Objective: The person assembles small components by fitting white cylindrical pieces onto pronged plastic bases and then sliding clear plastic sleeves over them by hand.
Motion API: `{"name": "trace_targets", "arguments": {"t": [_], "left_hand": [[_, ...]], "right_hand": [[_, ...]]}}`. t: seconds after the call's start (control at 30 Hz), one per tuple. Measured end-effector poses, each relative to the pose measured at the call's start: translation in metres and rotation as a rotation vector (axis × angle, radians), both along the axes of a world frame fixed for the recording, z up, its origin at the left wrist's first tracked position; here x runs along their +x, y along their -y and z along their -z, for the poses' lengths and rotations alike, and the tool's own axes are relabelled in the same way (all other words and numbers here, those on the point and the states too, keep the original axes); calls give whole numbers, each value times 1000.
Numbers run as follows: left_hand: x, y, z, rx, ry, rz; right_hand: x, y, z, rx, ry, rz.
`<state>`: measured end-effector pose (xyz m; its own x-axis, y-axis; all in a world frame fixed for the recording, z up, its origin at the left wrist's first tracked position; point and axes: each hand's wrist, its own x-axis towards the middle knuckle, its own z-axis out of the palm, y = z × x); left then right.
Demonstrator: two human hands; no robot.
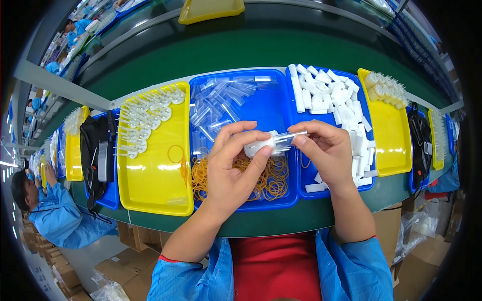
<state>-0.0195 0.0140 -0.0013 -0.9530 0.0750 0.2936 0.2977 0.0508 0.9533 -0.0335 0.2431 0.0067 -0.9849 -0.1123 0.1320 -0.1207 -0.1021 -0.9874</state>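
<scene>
My left hand (228,170) pinches a white round-headed piece (258,144) with thin clear prongs pointing right. In my right hand (326,155), a clear plastic tube (287,135) is held between thumb and fingertips, its left end at the white piece. Whether the tube sits over a prong or beside it, I cannot tell. Beneath both hands is a blue tray (275,108) with loose clear tubes (213,100) at its far left and tan rubber bands (271,183) in its near part.
White foam-like blocks (344,108) fill a blue tray on the right. At left, a yellow tray (150,193) holds rows of pronged white pieces (150,115) and a few rubber bands. Another yellow tray (389,145) stands far right. A person in blue (65,213) works at left.
</scene>
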Motion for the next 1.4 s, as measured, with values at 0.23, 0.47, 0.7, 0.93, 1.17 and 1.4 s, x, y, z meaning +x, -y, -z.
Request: {"name": "trace_targets", "arguments": {"t": [0.23, 0.47, 0.7, 0.93, 1.17, 1.4], "left_hand": [[1, -1, 0, 58, -3, 4], [-1, 0, -2, 30, -4, -17], [-5, 0, 0, 0, -58, -3], [-3, -6, 1, 104, 11, 53], [-4, 0, -7, 62, -116, 45], [0, 2, -3, 33, -145, 23]], "right_hand": [[3, 1, -5, 34, 16, 30], [2, 2, -5, 173, -121, 72], [2, 0, -5, 68, -79, 35], [5, -7, 0, -30, -26, -27], [5, -2, -15, -28, -54, -57], [12, 12, -16, 87, -202, 89]]}}
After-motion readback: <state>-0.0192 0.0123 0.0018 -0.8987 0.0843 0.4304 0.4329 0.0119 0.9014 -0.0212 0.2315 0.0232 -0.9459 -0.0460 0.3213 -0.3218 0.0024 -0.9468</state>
